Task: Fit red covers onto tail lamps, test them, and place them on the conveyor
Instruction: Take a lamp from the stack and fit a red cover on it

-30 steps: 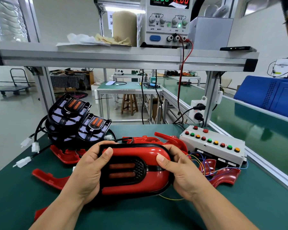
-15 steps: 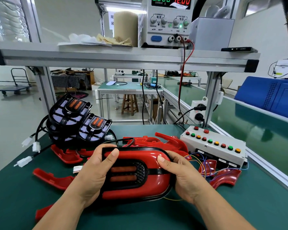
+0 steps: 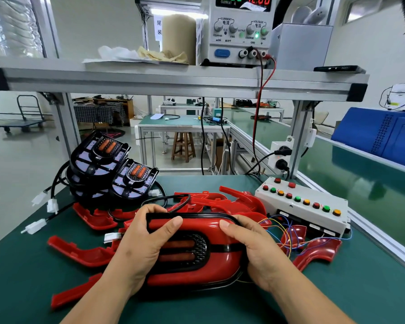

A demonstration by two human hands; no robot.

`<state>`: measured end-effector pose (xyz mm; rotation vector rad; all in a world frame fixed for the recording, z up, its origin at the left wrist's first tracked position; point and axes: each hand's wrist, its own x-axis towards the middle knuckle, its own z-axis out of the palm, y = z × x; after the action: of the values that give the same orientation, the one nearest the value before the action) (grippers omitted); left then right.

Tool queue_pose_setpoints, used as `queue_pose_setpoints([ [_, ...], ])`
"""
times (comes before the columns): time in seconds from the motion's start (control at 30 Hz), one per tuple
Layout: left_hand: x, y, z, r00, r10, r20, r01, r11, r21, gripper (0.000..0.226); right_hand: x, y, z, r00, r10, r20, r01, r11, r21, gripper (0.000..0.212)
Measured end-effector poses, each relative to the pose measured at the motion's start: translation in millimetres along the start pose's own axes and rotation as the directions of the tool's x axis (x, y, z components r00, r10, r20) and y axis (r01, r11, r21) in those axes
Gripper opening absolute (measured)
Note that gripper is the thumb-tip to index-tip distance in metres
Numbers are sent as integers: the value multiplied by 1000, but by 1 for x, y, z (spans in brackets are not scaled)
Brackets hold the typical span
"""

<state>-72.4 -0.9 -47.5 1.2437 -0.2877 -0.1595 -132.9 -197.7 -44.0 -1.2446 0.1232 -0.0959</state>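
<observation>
Tail lamp ends held by left hand, right hand.

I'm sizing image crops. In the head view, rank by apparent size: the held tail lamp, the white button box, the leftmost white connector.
1. tail lamp, largest, though also nearest the camera
2. button box
3. white connector, clearly smallest

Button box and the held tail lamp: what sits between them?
Head view: the right hand gripping the tail lamp, tangled coloured wires, a loose red cover.
</observation>
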Motion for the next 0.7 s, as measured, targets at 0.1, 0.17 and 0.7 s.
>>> queue_pose_setpoints([
  [0.1, 1, 0, 0, 1000, -4, -9, 4, 1000, -9, 40, -1, 1, 1, 1000, -5, -13, 5, 1000, -5, 42],
  [0.17, 1, -1, -1, 1000, -6, -7, 6, 1000, -14, 36, 0, 1, 1, 1000, -12, -15, 12, 1000, -3, 41],
  [0.7, 5, 4, 7, 999, 20, -45, -21, 1000, -22, 34, 6, 2, 0, 994, -110, -10, 110, 994, -9, 43],
])
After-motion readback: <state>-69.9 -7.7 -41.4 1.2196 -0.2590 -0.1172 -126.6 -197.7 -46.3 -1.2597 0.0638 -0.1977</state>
